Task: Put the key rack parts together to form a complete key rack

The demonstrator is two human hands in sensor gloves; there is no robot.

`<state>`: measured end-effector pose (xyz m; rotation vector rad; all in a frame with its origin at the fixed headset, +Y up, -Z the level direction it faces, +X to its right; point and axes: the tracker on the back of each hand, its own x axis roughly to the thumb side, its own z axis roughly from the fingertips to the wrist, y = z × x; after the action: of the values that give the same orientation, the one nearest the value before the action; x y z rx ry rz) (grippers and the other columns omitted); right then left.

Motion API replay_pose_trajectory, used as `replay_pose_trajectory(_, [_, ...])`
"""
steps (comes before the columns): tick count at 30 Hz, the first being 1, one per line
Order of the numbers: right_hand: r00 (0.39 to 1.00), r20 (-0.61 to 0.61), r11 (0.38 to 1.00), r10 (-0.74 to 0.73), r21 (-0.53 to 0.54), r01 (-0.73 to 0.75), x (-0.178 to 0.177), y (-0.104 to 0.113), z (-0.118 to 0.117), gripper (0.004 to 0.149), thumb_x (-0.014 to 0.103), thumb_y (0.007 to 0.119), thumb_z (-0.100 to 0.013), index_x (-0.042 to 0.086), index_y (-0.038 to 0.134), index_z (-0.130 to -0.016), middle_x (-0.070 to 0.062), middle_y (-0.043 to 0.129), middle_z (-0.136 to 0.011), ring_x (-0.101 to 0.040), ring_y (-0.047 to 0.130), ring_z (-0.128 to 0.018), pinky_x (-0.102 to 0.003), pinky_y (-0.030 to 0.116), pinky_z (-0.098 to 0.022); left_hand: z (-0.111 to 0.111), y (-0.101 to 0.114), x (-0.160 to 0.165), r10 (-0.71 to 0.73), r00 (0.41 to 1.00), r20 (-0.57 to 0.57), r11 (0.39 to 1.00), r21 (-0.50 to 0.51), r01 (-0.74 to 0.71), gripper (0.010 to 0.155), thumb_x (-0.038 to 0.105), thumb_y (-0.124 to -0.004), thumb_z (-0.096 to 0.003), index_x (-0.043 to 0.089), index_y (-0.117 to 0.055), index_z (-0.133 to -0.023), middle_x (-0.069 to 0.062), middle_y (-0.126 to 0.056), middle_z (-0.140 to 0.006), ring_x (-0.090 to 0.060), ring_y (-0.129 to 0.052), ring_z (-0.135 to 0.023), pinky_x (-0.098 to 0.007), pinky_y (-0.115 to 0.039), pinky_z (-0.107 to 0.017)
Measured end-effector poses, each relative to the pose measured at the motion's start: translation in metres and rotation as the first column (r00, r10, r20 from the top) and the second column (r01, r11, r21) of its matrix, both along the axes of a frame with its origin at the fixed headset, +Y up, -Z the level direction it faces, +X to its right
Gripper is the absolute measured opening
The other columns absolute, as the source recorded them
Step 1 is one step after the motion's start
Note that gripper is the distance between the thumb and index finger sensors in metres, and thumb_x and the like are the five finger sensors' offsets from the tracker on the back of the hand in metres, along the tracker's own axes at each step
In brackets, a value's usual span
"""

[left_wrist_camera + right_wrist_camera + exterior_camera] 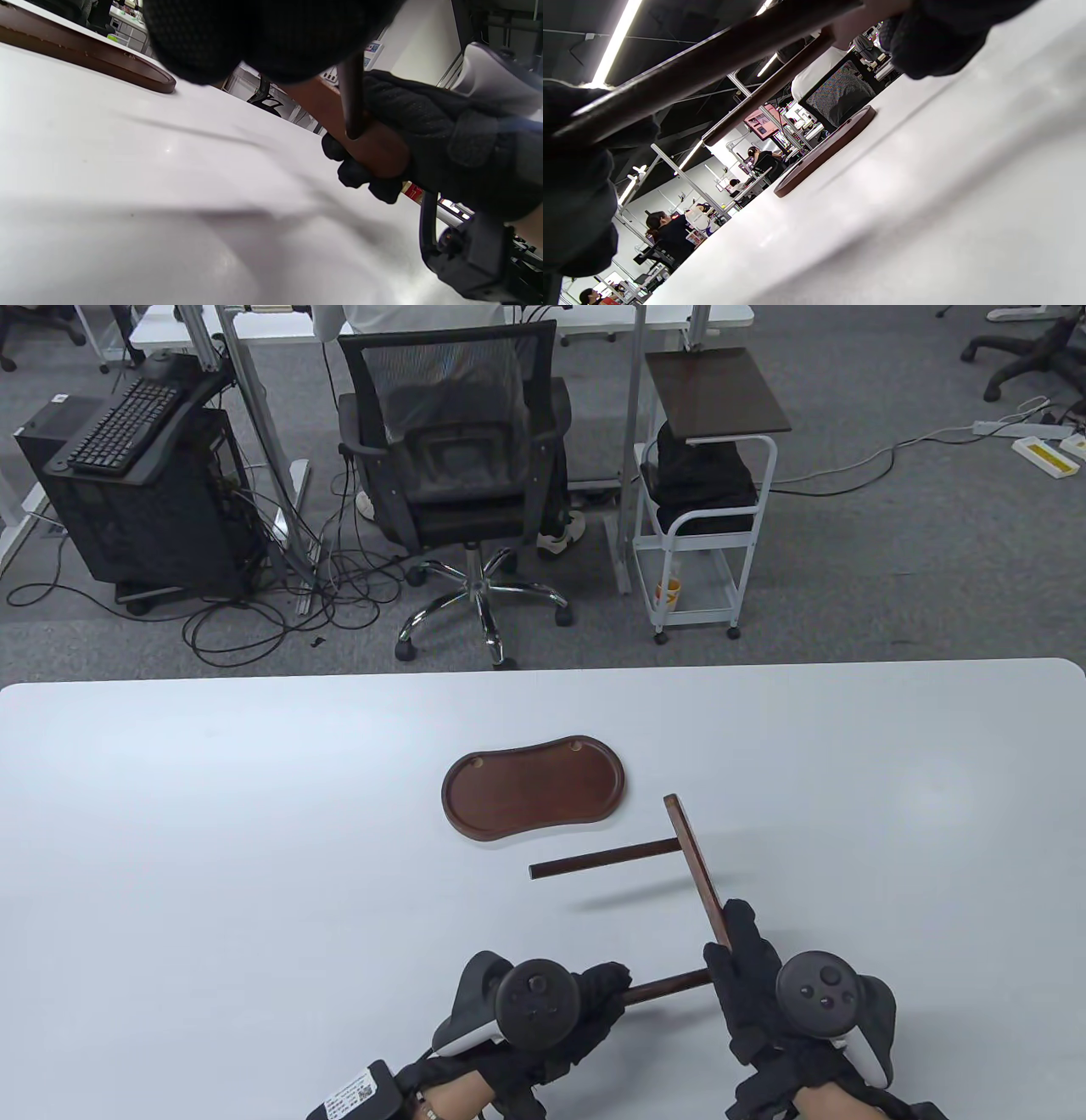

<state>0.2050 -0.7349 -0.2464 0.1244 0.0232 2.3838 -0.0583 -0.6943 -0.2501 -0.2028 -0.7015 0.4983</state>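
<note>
the right hand (768, 984) grips the near end of a flat wooden bar (696, 865), its fingers (740, 929) wrapped around the wood. the bar is raised off the white desk (254, 831) and slants away toward the far side, casting a faint shadow below. a thin dark rod (601, 858) juts out sideways from the bar's upper part toward the left, its free end hanging in the air. a second rod (666, 987) runs from the bar's near end leftward into the left hand (543, 1010), whose fingers (607, 984) close around the rod's left end. in the left wrist view this rod meets the bar right where the right hand's fingers curl under the wood; whether it is fully seated there cannot be told.

the peanut-shaped wooden tray (534, 797), the base of the rack, lies flat on the desk beyond the hands, near the middle, well apart from the held parts. two small pale holes sit along its far rim.

behind the desk stand a black mesh office chair (458, 466), a white cart (704, 517) with a dark top, and a computer tower (144, 500) with a keyboard on it.
</note>
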Motion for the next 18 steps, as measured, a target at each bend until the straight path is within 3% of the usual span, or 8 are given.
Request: replay_pose_trajectory(18, [0.999,-0.019,0.999,0.028,0.026,-0.027,-0.0009,0.0011,-0.0003,0.064,0.038,0.046,-0.063,0.003,0.030,-0.114,-0.036,0.067,-0.090,-0.045,0.086,-0.049,-0.041,0.080,-0.019,-0.0015,-0.0012,-0.0003,0.025,1.000,-0.008,0.998,-0.054,-0.025,0.054,0.044,-0.055,-0.0577,0.014,-0.061,-0.102,0.016,-0.090,-0.054,-0.005,-0.098,-0.047,-0.035,-0.088,-0.045])
